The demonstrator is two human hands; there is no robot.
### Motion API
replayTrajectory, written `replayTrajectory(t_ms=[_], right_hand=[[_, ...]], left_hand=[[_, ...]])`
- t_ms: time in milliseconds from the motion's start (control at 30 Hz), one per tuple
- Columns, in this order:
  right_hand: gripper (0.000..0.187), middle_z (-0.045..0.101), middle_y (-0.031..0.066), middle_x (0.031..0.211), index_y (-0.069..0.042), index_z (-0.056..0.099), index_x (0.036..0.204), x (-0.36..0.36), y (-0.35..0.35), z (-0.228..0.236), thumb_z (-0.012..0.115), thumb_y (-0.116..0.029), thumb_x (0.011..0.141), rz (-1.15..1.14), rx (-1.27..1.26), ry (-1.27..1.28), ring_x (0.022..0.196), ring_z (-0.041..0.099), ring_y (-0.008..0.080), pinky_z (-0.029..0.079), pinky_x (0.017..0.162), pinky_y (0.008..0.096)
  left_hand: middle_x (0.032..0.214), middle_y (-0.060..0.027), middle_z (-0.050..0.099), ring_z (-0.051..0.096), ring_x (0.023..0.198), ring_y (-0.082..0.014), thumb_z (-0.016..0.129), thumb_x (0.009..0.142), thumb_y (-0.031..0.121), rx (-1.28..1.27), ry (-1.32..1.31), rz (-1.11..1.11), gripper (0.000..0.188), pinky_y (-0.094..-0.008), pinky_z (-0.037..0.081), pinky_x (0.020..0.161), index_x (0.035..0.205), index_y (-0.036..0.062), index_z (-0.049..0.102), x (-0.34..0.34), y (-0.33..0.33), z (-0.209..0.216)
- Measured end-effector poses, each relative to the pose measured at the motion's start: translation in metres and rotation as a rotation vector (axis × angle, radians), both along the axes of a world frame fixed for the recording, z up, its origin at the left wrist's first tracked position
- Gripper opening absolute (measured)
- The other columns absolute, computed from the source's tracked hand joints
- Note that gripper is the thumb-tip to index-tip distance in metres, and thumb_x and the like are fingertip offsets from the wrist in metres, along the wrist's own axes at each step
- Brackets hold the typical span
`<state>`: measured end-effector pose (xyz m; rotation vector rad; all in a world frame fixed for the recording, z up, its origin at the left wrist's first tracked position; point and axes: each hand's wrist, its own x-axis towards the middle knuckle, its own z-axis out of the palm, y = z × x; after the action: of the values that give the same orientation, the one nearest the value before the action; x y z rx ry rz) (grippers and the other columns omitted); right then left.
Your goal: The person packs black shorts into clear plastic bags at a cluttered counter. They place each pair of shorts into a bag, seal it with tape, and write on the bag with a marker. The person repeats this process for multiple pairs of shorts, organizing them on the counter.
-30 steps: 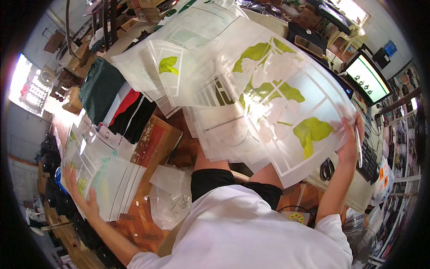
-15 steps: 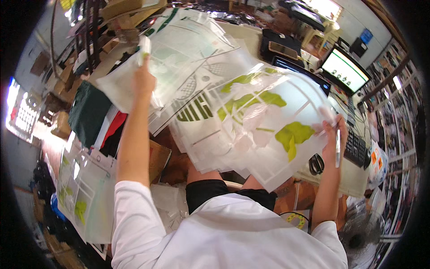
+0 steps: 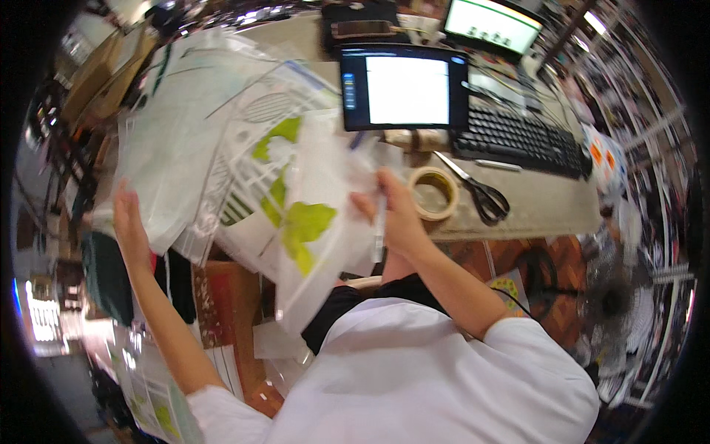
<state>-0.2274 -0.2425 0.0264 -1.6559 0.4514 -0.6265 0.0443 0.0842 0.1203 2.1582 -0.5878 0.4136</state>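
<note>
A slim white rod is clasped by the right hand, beside a curled translucent green-leafed sheet; whether pale film sheets are gripped by the left hand cannot be told.

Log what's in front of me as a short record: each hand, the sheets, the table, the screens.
Left hand: open, at the left edge of the translucent sheets; contact unclear
Right hand: holds a slim white tool; fingers by the leaf sheet, grip on it blurred
Leaf sheet: bent, green leaf shapes, partly over other sheets
Table: tape roll, scissors to its right, keyboard beyond
Screens: tablet lit; monitor lit, behind and to the right
</note>
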Motion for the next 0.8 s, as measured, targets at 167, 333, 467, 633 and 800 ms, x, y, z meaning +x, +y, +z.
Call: replayTrajectory(t_ms=[167, 333, 467, 633, 800], right_hand=[[0.028, 0.056, 0.0092, 0.073, -0.001, 0.051, 0.089, 0.011, 0.006, 0.035, 0.073, -0.018, 0.082, 0.107, 0.008, -0.032, 0.063, 0.049, 0.0153, 0.040, 0.056, 0.0334], [0.026, 0.067, 0.0130, 0.092, 0.000, 0.059, 0.098, -0.028, -0.052, 0.033, 0.071, -0.019, 0.084, -0.021, -0.238, -0.068, 0.081, 0.066, 0.0227, 0.051, 0.072, 0.0318], [0.019, 0.064, 0.0155, 0.120, -0.004, 0.058, 0.099, -0.090, -0.098, 0.019, 0.068, -0.012, 0.086, 0.030, -0.596, 0.122, 0.118, 0.057, 0.0287, 0.045, 0.096, 0.0354], [0.025, 0.059, 0.0132, 0.128, -0.005, 0.060, 0.102, -0.107, -0.091, -0.001, 0.071, -0.007, 0.080, 0.159, -0.797, 0.226, 0.131, 0.043, 0.0360, 0.038, 0.105, 0.0437], [0.027, 0.062, 0.0149, 0.119, -0.008, 0.063, 0.101, -0.122, -0.147, -0.002, 0.064, 0.004, 0.077, -0.200, -0.823, 0.109, 0.117, 0.056, 0.0325, 0.046, 0.095, 0.0404]], left_hand=[[0.138, -0.0161, 0.049, 0.060, 0.108, -0.0259, 0.067, 0.081, 0.006, 0.140, 0.168, -0.501, 0.064, -0.0332, 0.047, 0.091, 0.140, 0.0027, 0.042, -0.188, -0.126, -0.023], [0.109, -0.0170, 0.065, 0.063, 0.094, -0.0236, 0.066, 0.088, 0.013, 0.158, 0.426, -0.203, 0.045, -0.0327, 0.051, 0.081, 0.128, -0.0016, 0.052, -0.161, -0.133, -0.050], [0.106, -0.0120, 0.066, 0.066, 0.079, -0.0169, 0.064, 0.092, 0.020, -0.364, -0.064, 0.070, 0.034, -0.0281, 0.056, 0.070, 0.117, -0.0025, 0.059, -0.106, -0.101, 0.022], [0.122, -0.0168, 0.062, 0.066, 0.101, -0.0201, 0.061, 0.093, 0.016, 0.045, -0.615, -0.004, 0.027, -0.0323, 0.053, 0.084, 0.116, 0.0014, 0.063, -0.115, -0.128, 0.102], [0.122, -0.0137, 0.063, 0.062, 0.107, -0.0306, 0.060, 0.087, 0.005, 0.300, -0.550, -0.412, 0.043, -0.0369, 0.047, 0.092, 0.129, 0.0130, 0.057, -0.085, -0.200, 0.059]])
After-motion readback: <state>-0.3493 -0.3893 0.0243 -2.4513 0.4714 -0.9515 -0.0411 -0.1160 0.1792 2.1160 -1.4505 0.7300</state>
